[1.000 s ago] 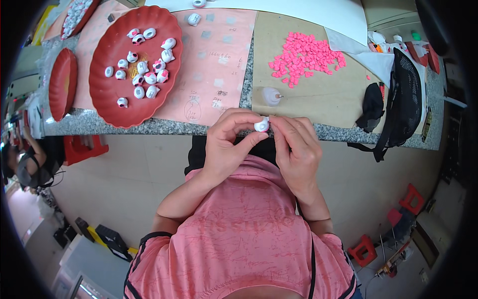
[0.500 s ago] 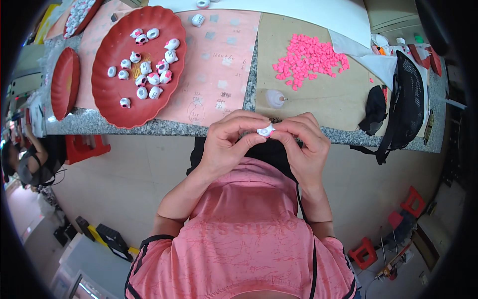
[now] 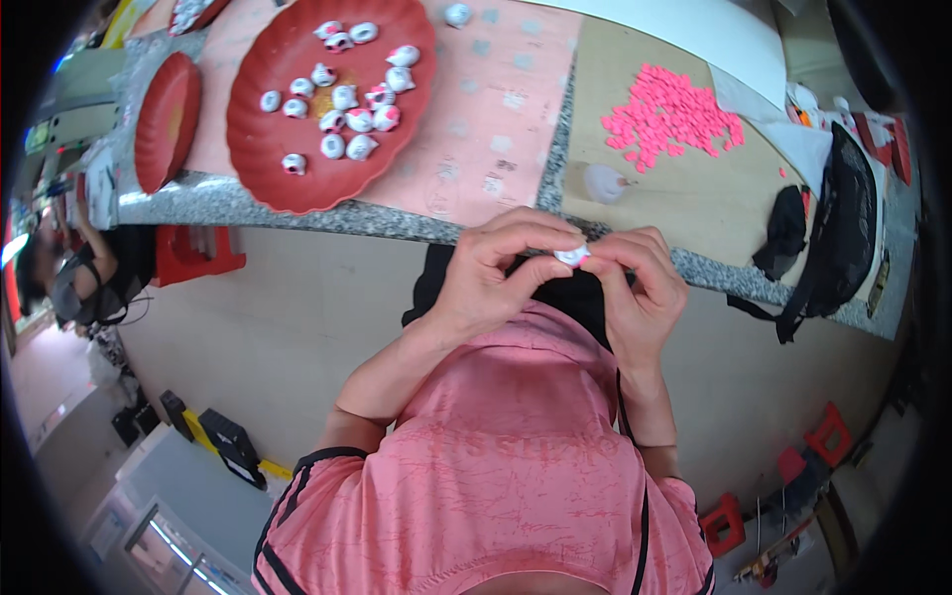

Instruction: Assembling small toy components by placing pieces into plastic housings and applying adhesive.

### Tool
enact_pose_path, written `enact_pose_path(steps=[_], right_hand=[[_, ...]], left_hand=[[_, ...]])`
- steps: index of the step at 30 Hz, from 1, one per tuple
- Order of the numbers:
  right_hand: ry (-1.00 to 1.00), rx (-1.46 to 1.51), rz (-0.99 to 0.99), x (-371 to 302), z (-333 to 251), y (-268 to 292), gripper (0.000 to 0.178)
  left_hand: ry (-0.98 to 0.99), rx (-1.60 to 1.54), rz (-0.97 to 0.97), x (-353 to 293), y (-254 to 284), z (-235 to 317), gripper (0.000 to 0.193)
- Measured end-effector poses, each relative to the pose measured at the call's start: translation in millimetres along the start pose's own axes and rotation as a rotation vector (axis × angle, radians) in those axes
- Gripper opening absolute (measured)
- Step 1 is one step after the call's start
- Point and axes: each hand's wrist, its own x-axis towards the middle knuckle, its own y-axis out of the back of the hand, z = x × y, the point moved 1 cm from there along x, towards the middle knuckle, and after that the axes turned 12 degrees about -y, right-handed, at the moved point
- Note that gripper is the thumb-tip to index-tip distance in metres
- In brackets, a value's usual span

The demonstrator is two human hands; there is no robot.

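A small white figurine head [image 3: 571,256] with pink on its right side is pinched between my two hands, just off the table's front edge. My left hand [image 3: 504,266] has it between thumb and forefinger from the left. From the right, my right hand [image 3: 643,283] meets it with thumb and fingertips, which cover part of it. Several similar white heads, some with pink parts, lie on a large red scalloped plate [image 3: 327,188] to the left. Close ahead of my right hand, a small translucent squeeze bottle [image 3: 603,183] with a thin tip lies on the brown paper.
A heap of small bright pink pieces [image 3: 664,114] lies on the brown paper [image 3: 595,109]. One white head [image 3: 457,15] sits on the pink paper [image 3: 476,129]. At the right are black bags [image 3: 838,233]; another red plate [image 3: 167,124] stands far left. A person [image 3: 89,253] is at the left.
My view has shifted, so the table and plate appear farther up and to the right. Both hands still pinch the white figurine head, which has turned slightly between the fingers.
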Motion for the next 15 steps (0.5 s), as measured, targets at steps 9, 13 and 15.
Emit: enact_pose_path(steps=[9, 13, 15], right_hand=[[-0.015, 0.102, -0.065, -6, -1, -13, 0.010], [-0.071, 0.159, 0.095, -7, 11, -3, 0.016], [-0.106, 0.183, 0.186, -2, 18, 1, 0.018]], left_hand=[[-0.002, 0.109, 0.003, -2, 17, 24, 0.024], [-0.190, 0.569, 0.256, 18, 62, 41, 0.022], [-0.166, 0.898, 0.365, 42, 71, 57, 0.024]])
